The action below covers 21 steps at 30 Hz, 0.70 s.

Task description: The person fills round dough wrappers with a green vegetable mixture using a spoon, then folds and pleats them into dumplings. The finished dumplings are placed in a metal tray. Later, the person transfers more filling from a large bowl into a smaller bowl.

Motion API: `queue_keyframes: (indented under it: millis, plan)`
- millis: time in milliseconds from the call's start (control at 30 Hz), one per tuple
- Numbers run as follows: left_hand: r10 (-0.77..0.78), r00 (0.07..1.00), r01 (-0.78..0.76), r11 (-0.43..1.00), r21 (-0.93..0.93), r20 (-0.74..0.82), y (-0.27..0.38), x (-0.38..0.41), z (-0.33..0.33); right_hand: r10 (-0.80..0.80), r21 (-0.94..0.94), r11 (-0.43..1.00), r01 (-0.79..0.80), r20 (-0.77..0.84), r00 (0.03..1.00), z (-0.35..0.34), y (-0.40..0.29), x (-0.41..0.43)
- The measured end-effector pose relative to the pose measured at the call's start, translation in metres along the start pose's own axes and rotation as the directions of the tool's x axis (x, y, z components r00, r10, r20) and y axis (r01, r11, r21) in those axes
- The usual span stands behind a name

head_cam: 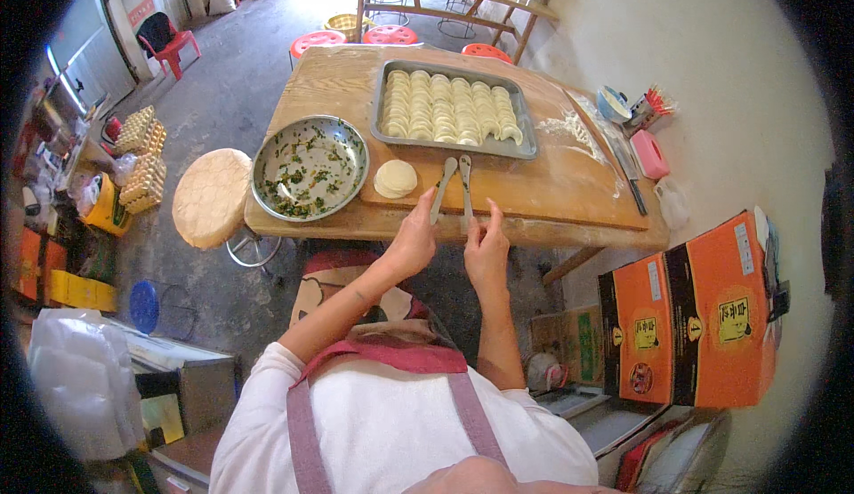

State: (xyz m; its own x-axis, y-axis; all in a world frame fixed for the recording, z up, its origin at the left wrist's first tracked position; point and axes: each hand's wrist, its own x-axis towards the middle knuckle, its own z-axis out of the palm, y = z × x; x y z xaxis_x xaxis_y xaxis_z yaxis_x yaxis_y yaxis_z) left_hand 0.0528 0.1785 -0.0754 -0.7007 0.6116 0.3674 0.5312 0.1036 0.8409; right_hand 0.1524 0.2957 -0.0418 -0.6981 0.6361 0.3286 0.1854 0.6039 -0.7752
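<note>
My left hand holds a pale flat-ended spoon or spatula, tilted with its broad end away from me. A second such utensil points straight away, its near end between the thumb and fingers of my right hand. Both broad ends lie over the wooden board, close together. Left of them sits a small stack of round dough wrappers. A steel bowl carries scattered chopped green filling. Behind the utensils, a metal tray holds rows of folded dumplings.
Flour dusts the board's right side. A long knife lies at the right edge, near a blue bowl and a pink container. A round stool stands left; orange cartons are stacked right.
</note>
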Motion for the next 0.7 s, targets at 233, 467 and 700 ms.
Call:
queue_keyframes:
  millis: [233,467,700]
  plan:
    - [-0.04,0.998,0.04,0.999,0.008,-0.057,0.007,0.006,0.008,-0.042,0.097,0.995,0.038,0.046,0.998,0.001,0.005,-0.007]
    - [-0.026,0.998,0.026,1.0,0.001,-0.062,0.018,0.01,-0.004,-0.092,0.047,0.994,0.097,-0.108,0.99,0.012,0.016,0.004]
    - [-0.245,0.969,0.246,0.967,-0.068,0.022,0.011,-0.036,-0.05,-0.28,-0.037,0.96,0.278,-0.111,0.954,0.016,-0.008,0.002]
